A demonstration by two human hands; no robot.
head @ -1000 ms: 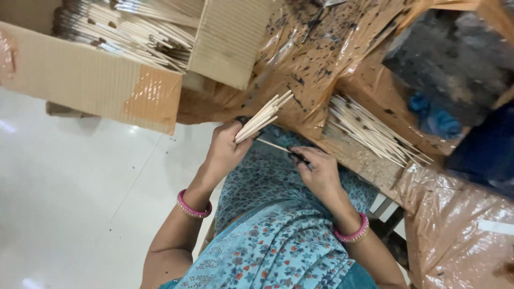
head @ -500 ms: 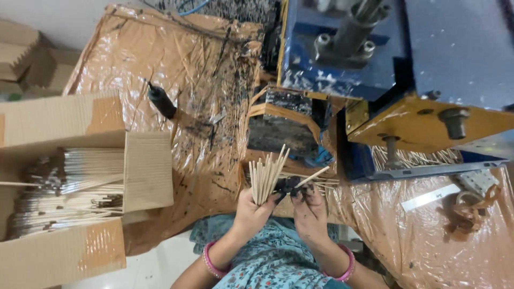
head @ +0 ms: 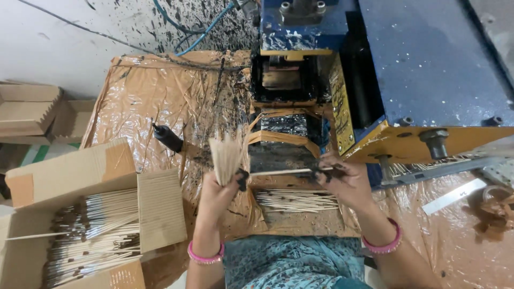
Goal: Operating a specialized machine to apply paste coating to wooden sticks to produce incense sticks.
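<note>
Two bare hands work at a plastic-draped bench before a blue and yellow machine, seen from a head-worn camera looking down. The left hand is closed around the base of a bundle of thin pale sticks, which stands upright and fans out slightly above the fist. The right hand pinches one end of a single stick between blackened fingertips; that stick lies level, reaching across toward the left hand, whose thumb meets its other end. The hands are held apart, joined only by the single stick, just in front of the machine's dark, soot-stained mouth. Directly below them, a loose pile of more sticks lies flat on the brown board at the bench edge. Each wrist carries a pink bangle. To the left, an open cardboard box holds many sticks with dark-coated ends, laid lengthwise. A small black bottle-like object rests on the crinkled plastic between box and machine. Further sticks sit on a metal tray under the machine's yellow plate at right. Black spatter marks the white wall behind.
</note>
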